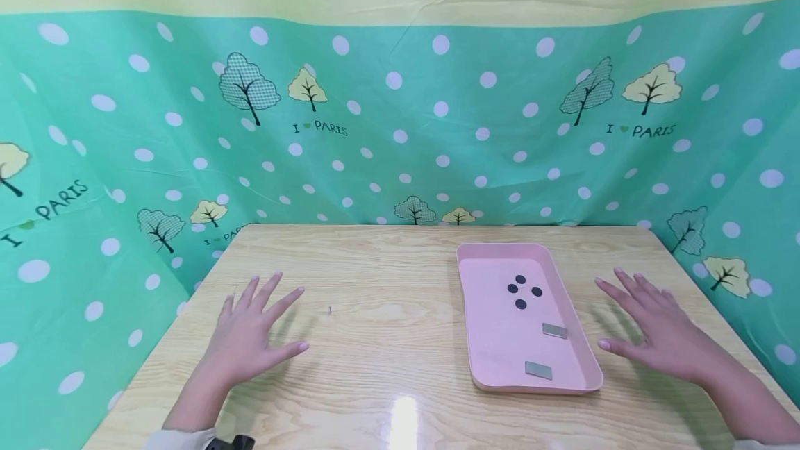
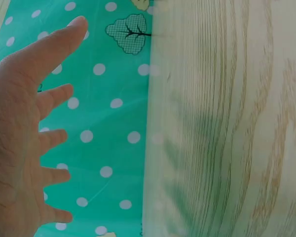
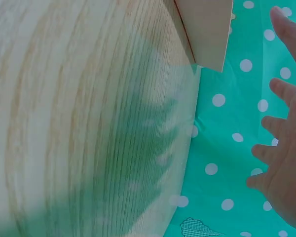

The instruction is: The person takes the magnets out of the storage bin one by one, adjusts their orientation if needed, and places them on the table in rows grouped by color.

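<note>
At the far left, polka-dot green cloth [image 1: 62,123] is hanging beside the desk [image 1: 387,339]. Next, the left hand [image 1: 246,339] is hovering above the desk's left part, its grip spreading wide with the thumb well apart from the fingers, holding nothing; a shadow is falling beneath it. A dark object [image 1: 231,444] is showing at that wrist. Just right of this hand, a tiny dark speck [image 1: 330,310] is lying on the wood, too small to identify.

Right of centre, the pink tray [image 1: 500,346] is resting on the desk. Inside, four dark discs [image 1: 521,304] are sitting clustered towards the far end, apart from one another, while two grey plates [image 1: 538,370] are lying nearer its close end, also apart.

Beyond the tray's right wall, the right hand [image 1: 665,335] is hovering with its grip spreading likewise, touching nothing.

Both hands seem to be waiting in a ready pose, with handling not yet beginning. Judging by this layout, taking a piece would be calling for the right hand reaching left over the rim and pinching finely.
</note>
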Available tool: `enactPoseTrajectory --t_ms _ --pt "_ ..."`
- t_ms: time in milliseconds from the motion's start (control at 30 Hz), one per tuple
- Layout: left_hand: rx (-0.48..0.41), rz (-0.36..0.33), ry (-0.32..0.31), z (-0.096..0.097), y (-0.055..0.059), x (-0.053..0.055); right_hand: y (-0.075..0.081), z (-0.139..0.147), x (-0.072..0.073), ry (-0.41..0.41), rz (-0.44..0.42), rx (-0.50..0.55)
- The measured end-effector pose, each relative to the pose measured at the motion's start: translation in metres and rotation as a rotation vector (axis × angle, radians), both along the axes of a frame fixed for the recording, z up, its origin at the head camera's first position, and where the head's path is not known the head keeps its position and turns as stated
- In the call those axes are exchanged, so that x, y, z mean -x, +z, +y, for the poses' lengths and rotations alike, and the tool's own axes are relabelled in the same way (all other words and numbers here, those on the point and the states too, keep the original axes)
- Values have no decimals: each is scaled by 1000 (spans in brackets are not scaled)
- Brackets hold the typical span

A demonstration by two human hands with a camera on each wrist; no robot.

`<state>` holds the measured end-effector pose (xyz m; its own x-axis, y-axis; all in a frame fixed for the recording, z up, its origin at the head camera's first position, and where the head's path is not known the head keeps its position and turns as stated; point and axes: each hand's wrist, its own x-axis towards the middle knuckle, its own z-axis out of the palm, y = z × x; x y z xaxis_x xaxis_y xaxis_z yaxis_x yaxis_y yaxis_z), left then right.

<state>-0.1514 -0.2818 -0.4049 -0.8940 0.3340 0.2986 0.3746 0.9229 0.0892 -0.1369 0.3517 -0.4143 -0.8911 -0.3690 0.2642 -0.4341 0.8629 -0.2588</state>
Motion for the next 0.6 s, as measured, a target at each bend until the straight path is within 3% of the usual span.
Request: enactPoseTrajectory --t_ms 233,600 --pt "-36 31 -29 4 -3 5 0 1 1 21 -6 47" --pt "-100 22 -70 11 -3 7 6 -3 5 25 -147 194"
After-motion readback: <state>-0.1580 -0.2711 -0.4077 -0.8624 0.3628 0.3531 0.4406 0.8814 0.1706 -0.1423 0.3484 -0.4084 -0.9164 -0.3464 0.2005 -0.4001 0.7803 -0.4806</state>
